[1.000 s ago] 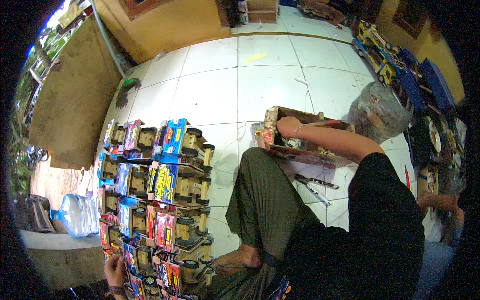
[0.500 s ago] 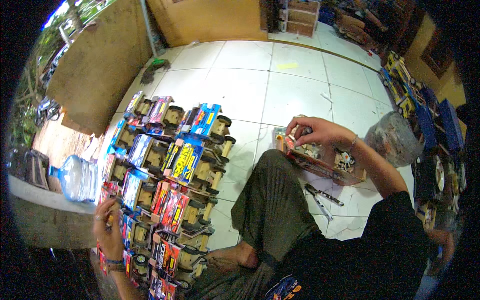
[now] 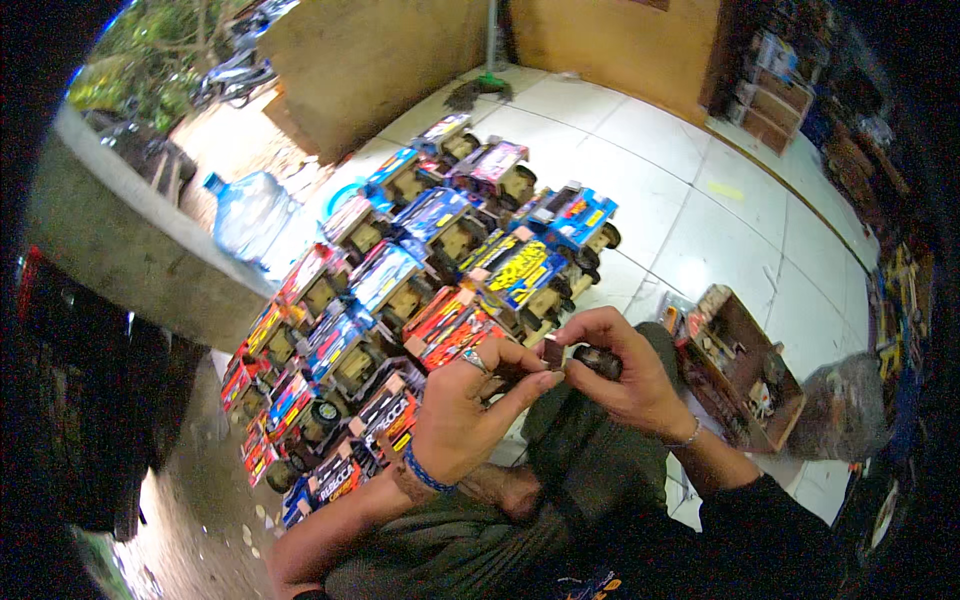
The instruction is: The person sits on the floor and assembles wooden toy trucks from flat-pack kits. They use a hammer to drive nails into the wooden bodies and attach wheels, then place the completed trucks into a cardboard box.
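My left hand point(image 3: 465, 410) and my right hand point(image 3: 632, 378) meet in front of me, above my bent leg. Their fingertips pinch a small flat brown piece point(image 3: 553, 351) between them. A dark, rounded piece point(image 3: 597, 362), too blurred to name surely, sits in the curl of my right fingers. Rows of toy trucks point(image 3: 432, 220) with bright printed panels, pale wooden parts and black wheels lie beyond and left of my hands. The nearest is a red-panelled toy truck point(image 3: 455, 330), just past my left fingers.
Right of my knee lies an open wooden box point(image 3: 745, 355) with small loose parts inside. Beside it is a greyish, clouded container point(image 3: 838, 405). A large clear-blue water jug point(image 3: 250, 220) stands by the low wall point(image 3: 160, 235) on the left. A green-headed broom point(image 3: 488, 82) leans far back.
My left hand has come from the toy trucks and my right hand from the wooden box. They now meet over my leg. The whole view has swung left.
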The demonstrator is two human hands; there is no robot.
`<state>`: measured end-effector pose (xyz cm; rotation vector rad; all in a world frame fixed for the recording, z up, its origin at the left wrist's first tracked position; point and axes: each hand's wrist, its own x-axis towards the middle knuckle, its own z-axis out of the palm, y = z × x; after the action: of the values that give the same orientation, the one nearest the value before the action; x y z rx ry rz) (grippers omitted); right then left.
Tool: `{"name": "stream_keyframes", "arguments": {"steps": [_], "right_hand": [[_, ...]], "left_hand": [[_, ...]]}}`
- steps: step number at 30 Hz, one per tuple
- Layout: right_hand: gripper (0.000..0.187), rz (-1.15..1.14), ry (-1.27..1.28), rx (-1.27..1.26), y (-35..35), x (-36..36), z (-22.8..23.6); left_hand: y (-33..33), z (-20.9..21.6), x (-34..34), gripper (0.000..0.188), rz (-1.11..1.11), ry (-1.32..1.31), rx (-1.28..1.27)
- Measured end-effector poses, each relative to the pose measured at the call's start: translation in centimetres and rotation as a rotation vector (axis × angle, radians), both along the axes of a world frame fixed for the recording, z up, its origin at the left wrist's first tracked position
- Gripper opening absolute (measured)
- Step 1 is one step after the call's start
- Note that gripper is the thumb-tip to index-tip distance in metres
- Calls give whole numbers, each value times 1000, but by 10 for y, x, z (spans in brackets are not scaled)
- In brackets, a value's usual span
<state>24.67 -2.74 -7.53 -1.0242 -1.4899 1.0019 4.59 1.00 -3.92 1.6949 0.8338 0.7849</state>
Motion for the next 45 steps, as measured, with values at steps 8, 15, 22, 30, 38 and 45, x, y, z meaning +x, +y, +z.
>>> {"name": "stream_keyframes", "arguments": {"steps": [8, 15, 22, 30, 38, 45], "right_hand": [[33, 43, 18, -224, -8, -10, 6], [22, -73, -75, -117, -5, -27, -13], [15, -201, -214, -10, 7, -40, -26], [18, -114, 104, -565, 13, -38, -17], [23, 38, 102, -504, 9, -47, -29], [34, -167, 18, -566, -8, -38, -77]], "left_hand": [[2, -10, -24, 15, 75, 122, 402], [3, -20, -32, 14, 101, 75, 327], [4, -32, -34, 12, 92, 276, 549], [19, -22, -45, 19, 13, 305, 321], [31, -29, -41, 30, 10, 72, -61], [51, -33, -51, 28, 33, -140, -416]]}}
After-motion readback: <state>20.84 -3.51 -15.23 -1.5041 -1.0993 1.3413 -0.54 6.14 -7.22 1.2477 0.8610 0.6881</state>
